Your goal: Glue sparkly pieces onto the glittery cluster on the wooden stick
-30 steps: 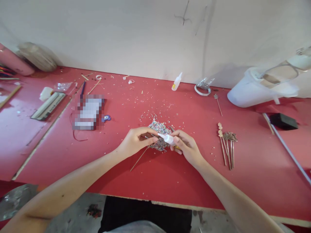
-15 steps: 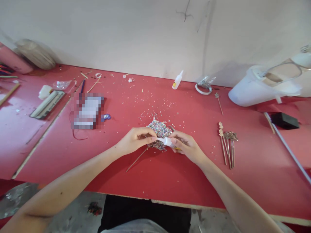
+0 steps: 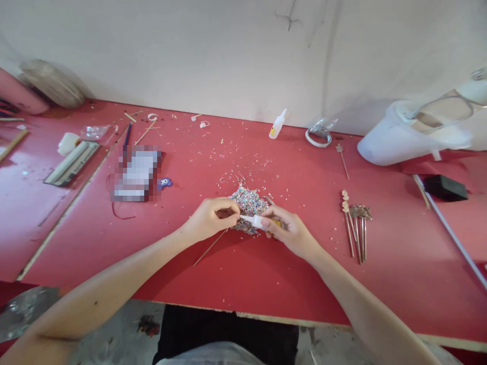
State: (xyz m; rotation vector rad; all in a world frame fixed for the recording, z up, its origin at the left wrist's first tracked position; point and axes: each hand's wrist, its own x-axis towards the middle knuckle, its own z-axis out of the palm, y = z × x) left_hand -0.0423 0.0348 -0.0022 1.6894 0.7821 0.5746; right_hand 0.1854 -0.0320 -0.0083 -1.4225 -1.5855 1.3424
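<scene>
My left hand (image 3: 215, 218) is closed in a pinch on a thin metallic hair stick (image 3: 210, 248), whose shaft slants down to the left from under the fingers. Its upper end is hidden by those fingertips. In my right hand (image 3: 285, 228) lies a small white glue bottle (image 3: 260, 221), held nearly level. The bottle's narrow nozzle points left and meets the left fingertips. Under both hands spreads a pile of small multicoloured sparkling chips (image 3: 249, 200) on the red tabletop (image 3: 266, 284).
Several ornamented hair sticks (image 3: 357, 228) lie to the right, one more (image 3: 342, 159) behind them. Another glue bottle (image 3: 277, 124) stands near the wall, beside a white ring (image 3: 318, 139). A white bucket (image 3: 391, 134) and black block (image 3: 445, 187) are far right. A blurred-out rectangle (image 3: 137, 175) lies left.
Both hands have shifted slightly left, along with the hair stick and the glue bottle. The nozzle stays at the left fingertips.
</scene>
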